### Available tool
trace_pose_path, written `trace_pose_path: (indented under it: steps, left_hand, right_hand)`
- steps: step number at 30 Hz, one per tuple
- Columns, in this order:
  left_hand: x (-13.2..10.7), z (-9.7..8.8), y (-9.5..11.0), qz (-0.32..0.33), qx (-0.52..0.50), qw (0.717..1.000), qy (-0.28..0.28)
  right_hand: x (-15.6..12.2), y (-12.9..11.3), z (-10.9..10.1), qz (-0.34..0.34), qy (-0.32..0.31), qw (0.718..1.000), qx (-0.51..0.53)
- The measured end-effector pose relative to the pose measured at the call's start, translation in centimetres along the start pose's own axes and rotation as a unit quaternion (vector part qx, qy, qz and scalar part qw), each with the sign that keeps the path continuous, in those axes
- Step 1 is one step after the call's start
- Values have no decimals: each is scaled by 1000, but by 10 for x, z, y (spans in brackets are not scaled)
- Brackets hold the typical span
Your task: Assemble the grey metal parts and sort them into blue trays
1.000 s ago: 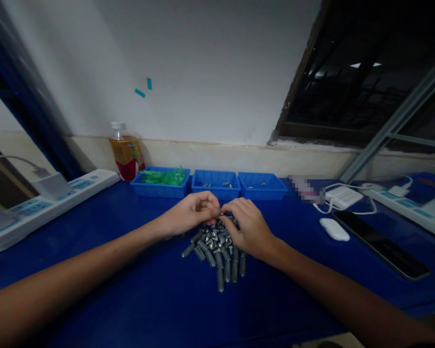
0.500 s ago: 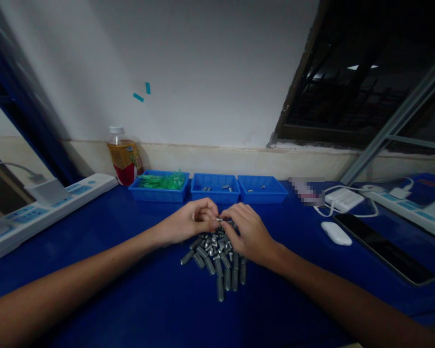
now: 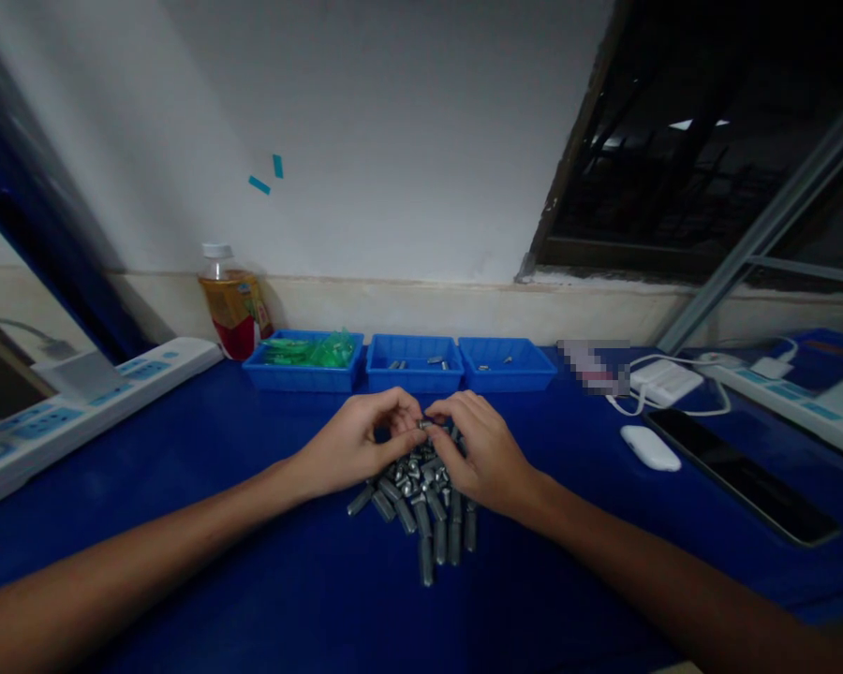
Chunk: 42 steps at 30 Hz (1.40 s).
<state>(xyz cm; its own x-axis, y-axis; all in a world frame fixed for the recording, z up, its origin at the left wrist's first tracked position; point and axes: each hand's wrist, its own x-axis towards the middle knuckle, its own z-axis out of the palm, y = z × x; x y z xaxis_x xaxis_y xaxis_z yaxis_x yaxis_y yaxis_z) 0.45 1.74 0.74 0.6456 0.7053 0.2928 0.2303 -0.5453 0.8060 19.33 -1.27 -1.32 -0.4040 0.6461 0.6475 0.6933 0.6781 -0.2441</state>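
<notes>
My left hand [image 3: 362,438] and my right hand [image 3: 488,451] meet above a pile of metal parts. Between the fingertips is a small shiny metal piece [image 3: 423,425], too small to tell its exact kind. Both hands are closed in a pinch on it, the left from one side and the right from the other. Below them lie small shiny metal pieces [image 3: 408,487] with rounded ends. Longer grey metal rods [image 3: 426,560] spread out toward me at the pile's front. My hands hide the back of the pile.
Three blue trays stand along the wall: one with green plastic bags [image 3: 305,352], a middle tray [image 3: 413,380] and a right tray [image 3: 510,379] with a few metal bits. A bottle [image 3: 230,304], power strips [image 3: 98,398], a phone [image 3: 745,477] and a white case [image 3: 650,447] lie around.
My left hand has dropped slightly and its fingers have shifted around the small metal piece. My right hand stays almost in place. The view has turned slightly.
</notes>
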Motion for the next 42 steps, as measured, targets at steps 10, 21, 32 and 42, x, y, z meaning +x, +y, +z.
trace_pose_path:
  steps: [10, 21, 32, 42]
  left_hand:
    - [3, -3, -1, -59, -3, 997, -46]
    - [5, -43, -15, 36, 204, 945, -252]
    - [9, -38, -29, -2, 196, 964, -177]
    - [-19, -1, 8, -82, -148, 985, -13]
  right_hand:
    - [3, -2, -7, -47, 18, 998, -34]
    - [2, 110, -25, 160, 97, 968, -169]
    - [2, 98, -23, 177, 81, 966, -169]
    - [-2, -6, -15, -91, -23, 994, -48]
